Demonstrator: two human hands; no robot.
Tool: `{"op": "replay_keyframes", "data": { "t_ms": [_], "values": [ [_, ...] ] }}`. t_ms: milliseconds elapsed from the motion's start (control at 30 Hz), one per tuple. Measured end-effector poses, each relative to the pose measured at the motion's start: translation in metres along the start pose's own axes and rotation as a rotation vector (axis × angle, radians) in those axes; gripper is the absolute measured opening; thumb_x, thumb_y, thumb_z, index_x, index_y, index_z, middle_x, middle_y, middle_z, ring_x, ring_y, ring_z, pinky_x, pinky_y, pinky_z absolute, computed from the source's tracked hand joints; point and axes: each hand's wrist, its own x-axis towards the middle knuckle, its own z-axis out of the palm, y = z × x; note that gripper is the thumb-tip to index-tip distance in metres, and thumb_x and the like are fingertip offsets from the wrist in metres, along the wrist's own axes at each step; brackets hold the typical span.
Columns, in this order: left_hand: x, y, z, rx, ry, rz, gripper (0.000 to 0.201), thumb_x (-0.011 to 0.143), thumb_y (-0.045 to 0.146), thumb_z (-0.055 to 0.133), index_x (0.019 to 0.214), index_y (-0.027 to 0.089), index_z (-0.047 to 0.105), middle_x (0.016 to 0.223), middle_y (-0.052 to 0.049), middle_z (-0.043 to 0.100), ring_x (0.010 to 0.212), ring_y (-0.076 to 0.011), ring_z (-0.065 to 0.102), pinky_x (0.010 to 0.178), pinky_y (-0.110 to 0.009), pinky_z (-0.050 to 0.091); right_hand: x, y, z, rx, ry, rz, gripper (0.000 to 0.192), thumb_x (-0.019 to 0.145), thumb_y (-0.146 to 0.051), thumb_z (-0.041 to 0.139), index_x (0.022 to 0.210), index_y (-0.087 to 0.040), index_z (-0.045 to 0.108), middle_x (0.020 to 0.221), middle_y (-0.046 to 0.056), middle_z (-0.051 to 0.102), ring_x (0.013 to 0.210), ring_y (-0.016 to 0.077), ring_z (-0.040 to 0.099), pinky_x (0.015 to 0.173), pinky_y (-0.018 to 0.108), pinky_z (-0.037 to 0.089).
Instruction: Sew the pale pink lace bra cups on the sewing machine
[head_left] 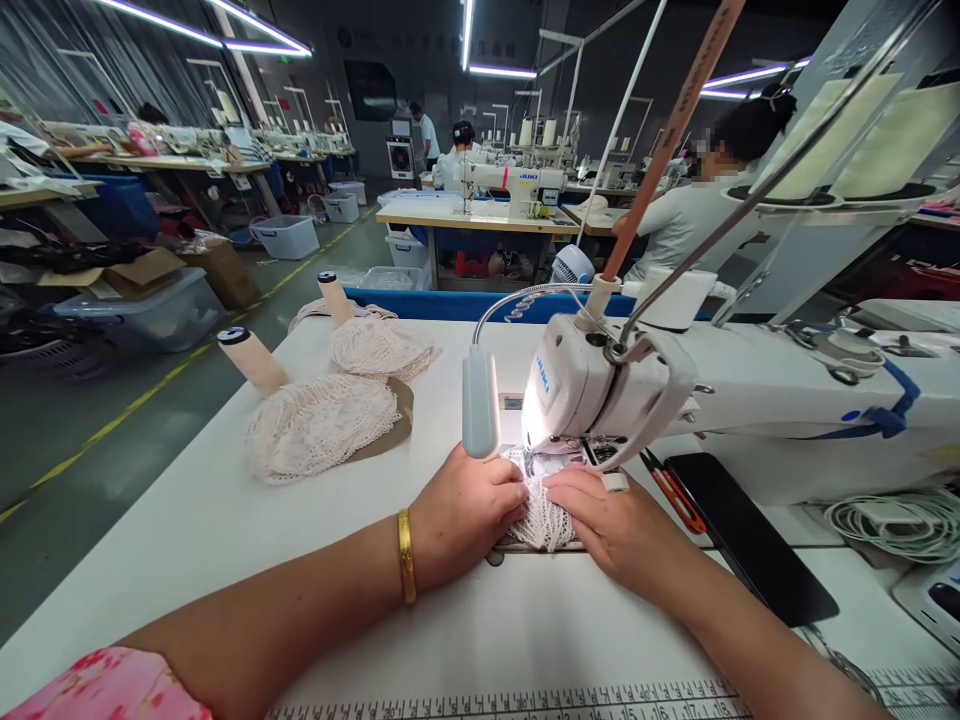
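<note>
Head view: lace piece (541, 510) lay flat under the sewing machine (600, 390) head, pinned between both hands. Left hand (465, 510) and right hand (611, 525) fingers pressed flat on it, not gripping. Far left on the bench (187, 520): two lace piles (322, 425), two thread cones (251, 360).

Two heaps of cream lace (319, 425) are lying left of the sewing machine (600, 385), each beside a tilted thread cone (253, 360). A black mat (750, 535) and red-handled snips (679, 497) are sitting just right of the machine's head. Coiled white cord (892, 520) is resting further right. A printed ruler strip (525, 700) is running along the table's near edge. Beyond the machine, a seated person (697, 205) is working at another bench; plastic bins (287, 236) are standing on the floor behind and left of the machine.
</note>
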Motion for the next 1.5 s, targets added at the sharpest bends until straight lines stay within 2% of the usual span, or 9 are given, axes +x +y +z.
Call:
{"op": "replay_keyframes", "data": {
  "t_ms": [100,233,467,600,767,933,1067,1300,1500],
  "values": [
    [0.000,-0.002,-0.002,-0.002,0.006,-0.003,0.019,0.101,0.017,0.056,0.097,0.019,0.075,0.101,-0.006,0.076,0.090,-0.0210,0.067,0.087,-0.040,0.046,-0.001,0.001,0.000,0.000,0.000,0.004,0.043,0.091,-0.002,0.047,0.117,-0.028,0.070,0.104,0.007,0.077,0.098,0.0254,0.068,0.085,0.038,0.054],
    [-0.005,0.006,-0.006,-0.038,0.018,0.092,0.018,0.097,0.013,0.058,0.094,0.021,0.074,0.098,-0.004,0.075,0.089,-0.0192,0.066,0.085,-0.038,0.045,-0.001,-0.005,-0.007,0.079,-0.001,-0.060,0.041,0.096,-0.004,0.044,0.119,-0.027,0.069,0.105,0.007,0.075,0.097,0.0245,0.067,0.083,0.038,0.054],
    [-0.010,0.016,-0.007,-0.109,-0.004,0.144,0.014,0.094,0.011,0.061,0.089,0.020,0.071,0.093,0.001,0.076,0.081,-0.0161,0.064,0.086,-0.038,0.039,0.001,-0.013,-0.020,0.225,-0.114,-0.164,0.033,0.099,-0.004,0.046,0.111,-0.024,0.069,0.100,0.005,0.073,0.093,0.0221,0.065,0.075,0.034,0.052],
    [-0.010,0.014,-0.005,-0.089,0.031,0.124,0.016,0.095,0.011,0.060,0.091,0.021,0.072,0.095,0.001,0.077,0.081,-0.0166,0.063,0.087,-0.038,0.035,-0.001,-0.010,-0.015,0.206,-0.118,-0.139,0.033,0.098,-0.003,0.045,0.109,-0.022,0.068,0.103,0.006,0.072,0.094,0.0223,0.066,0.077,0.035,0.052],
    [-0.009,0.013,-0.002,-0.048,0.053,0.090,0.019,0.096,0.011,0.059,0.097,0.020,0.074,0.097,0.000,0.077,0.083,-0.0176,0.063,0.085,-0.039,0.034,-0.002,-0.006,-0.006,0.145,-0.059,-0.119,0.036,0.097,0.000,0.044,0.117,-0.020,0.066,0.109,0.007,0.073,0.097,0.0232,0.067,0.079,0.037,0.053],
    [-0.007,0.007,0.002,-0.041,0.054,0.064,0.018,0.097,0.013,0.058,0.092,0.018,0.074,0.097,0.000,0.078,0.083,-0.0185,0.065,0.081,-0.039,0.034,0.000,-0.006,0.000,0.082,0.004,-0.100,0.038,0.095,0.001,0.045,0.119,-0.019,0.066,0.109,0.008,0.075,0.105,0.0264,0.067,0.073,0.035,0.054],
    [-0.003,0.001,0.004,-0.016,0.040,0.051,0.023,0.099,0.013,0.054,0.090,0.017,0.075,0.098,-0.001,0.078,0.083,-0.0186,0.067,0.080,-0.039,0.034,0.000,-0.005,0.005,0.048,0.041,-0.039,0.041,0.092,0.001,0.044,0.116,-0.021,0.069,0.119,0.007,0.075,0.112,0.0278,0.066,0.073,0.035,0.055],
    [0.005,-0.005,0.004,0.045,0.013,0.024,0.029,0.102,0.015,0.049,0.090,0.019,0.075,0.098,-0.004,0.078,0.089,-0.0202,0.069,0.085,-0.040,0.040,0.000,0.000,0.013,-0.045,0.040,0.070,0.048,0.089,-0.003,0.044,0.122,-0.023,0.071,0.125,0.008,0.074,0.091,0.0236,0.072,0.062,0.033,0.054],
    [0.007,-0.008,0.002,0.050,-0.046,-0.038,0.024,0.103,0.019,0.051,0.100,0.017,0.074,0.109,-0.007,0.077,0.101,-0.0251,0.070,0.096,-0.045,0.046,0.002,0.005,0.019,-0.090,0.078,0.095,0.051,0.093,-0.008,0.040,0.134,-0.021,0.067,0.120,0.013,0.074,0.102,0.0274,0.072,0.079,0.039,0.061]
  ]
}}
